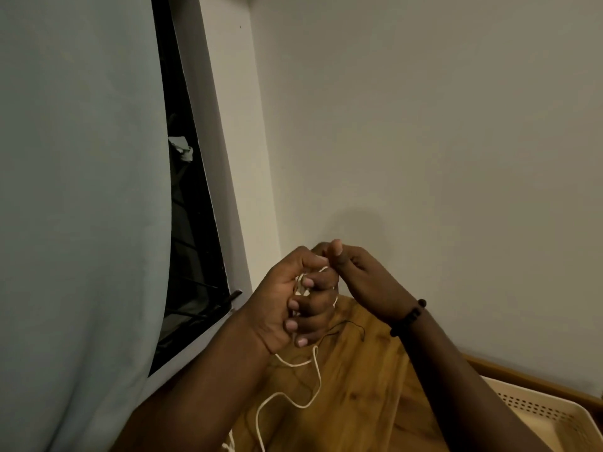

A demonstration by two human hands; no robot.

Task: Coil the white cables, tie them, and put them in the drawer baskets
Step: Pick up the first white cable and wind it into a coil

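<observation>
A pale curtain (81,190) hangs at far left beside a dark window (189,223). The left hand (293,301) is raised above the wooden worktop (359,386), fingers curled tight round coils of white cable (318,380); the loose length drops from under its palm and loops down over the worktop. Just beside it, the right hand (362,275), a beaded bracelet (409,316) on its wrist, pinches the cable's upper end between thumb and fingertips. A perforated cream basket (554,415) sits at lower right
</observation>
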